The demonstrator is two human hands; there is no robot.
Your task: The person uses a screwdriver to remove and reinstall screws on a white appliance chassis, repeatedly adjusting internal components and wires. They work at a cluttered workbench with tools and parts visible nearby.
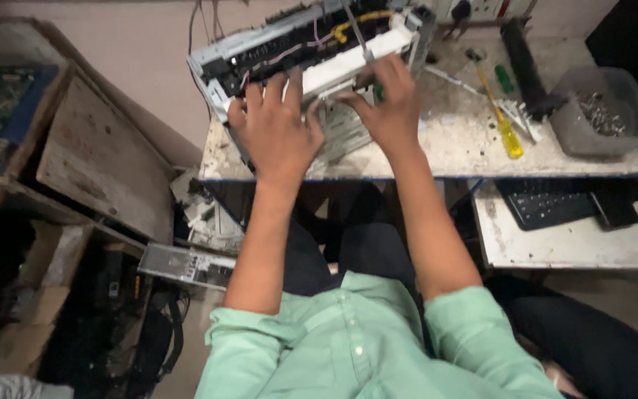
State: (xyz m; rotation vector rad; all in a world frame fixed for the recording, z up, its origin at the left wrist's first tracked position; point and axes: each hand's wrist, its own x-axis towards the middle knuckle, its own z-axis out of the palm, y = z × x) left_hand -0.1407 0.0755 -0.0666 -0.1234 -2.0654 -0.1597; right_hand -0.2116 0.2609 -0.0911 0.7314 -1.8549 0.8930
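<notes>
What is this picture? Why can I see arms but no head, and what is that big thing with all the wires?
The camera sits on a person's head and looks down, so you see only their green shirt and two bare arms. The left hand and the right hand both rest on an opened machine, a grey metal and plastic frame with coloured wires inside. It lies tilted on a worn white table. The right hand seems to grip a thin tool with a green handle, but it is mostly hidden. Beside them lie a yellow screwdriver, a green screwdriver and a grey tub of small metal parts. A black keyboard sits on a lower shelf.
</notes>
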